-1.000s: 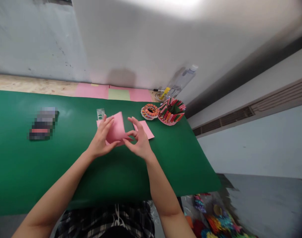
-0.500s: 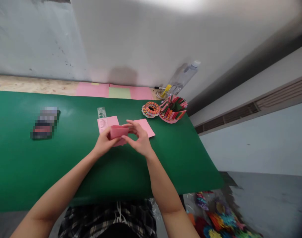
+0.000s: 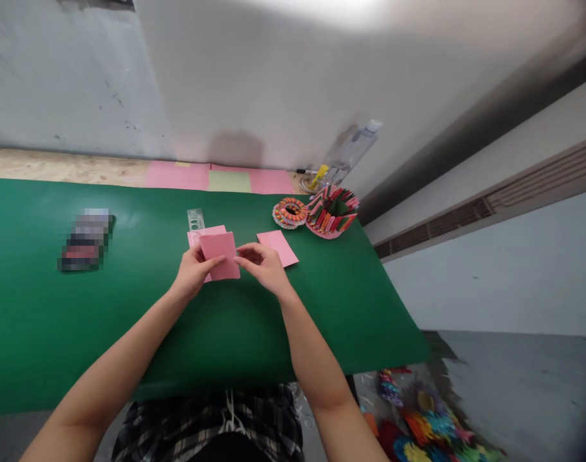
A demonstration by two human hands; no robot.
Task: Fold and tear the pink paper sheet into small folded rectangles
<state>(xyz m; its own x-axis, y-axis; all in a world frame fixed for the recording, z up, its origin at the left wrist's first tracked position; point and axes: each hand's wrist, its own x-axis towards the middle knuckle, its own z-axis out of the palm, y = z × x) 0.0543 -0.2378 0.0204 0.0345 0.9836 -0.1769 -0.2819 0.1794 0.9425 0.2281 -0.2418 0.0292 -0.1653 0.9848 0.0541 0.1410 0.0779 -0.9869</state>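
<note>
A folded sheet of pink paper (image 3: pixel 220 247) is held up above the table, its broad face toward me. My left hand (image 3: pixel 193 273) grips it at the left, with the thumb across the front and the other fingers hidden behind. At the paper's right edge, my right hand (image 3: pixel 264 263) has thumb and fingertips closed in a pinch on the margin. More pink paper (image 3: pixel 216 230) lies underneath, mostly covered, with a clear plastic ruler (image 3: pixel 195 219) partly over it. To the right of my right hand rests another pink paper piece (image 3: pixel 279 247).
Paper rings (image 3: pixel 290 212) and a round holder of folded paper (image 3: pixel 334 212) stand at the back right of the green table (image 3: pixel 216 333). Behind are a clear bottle (image 3: pixel 355 151) and a yellow-capped item (image 3: pixel 320 174). A blurred-out phone-like object (image 3: pixel 86 240) lies left. Colourful pieces (image 3: pixel 427 423) sit on the floor.
The folded paper has turned from nearly edge-on to upright, facing me. My right hand's fingers have closed from a wide curve to a pinch at its right edge.
</note>
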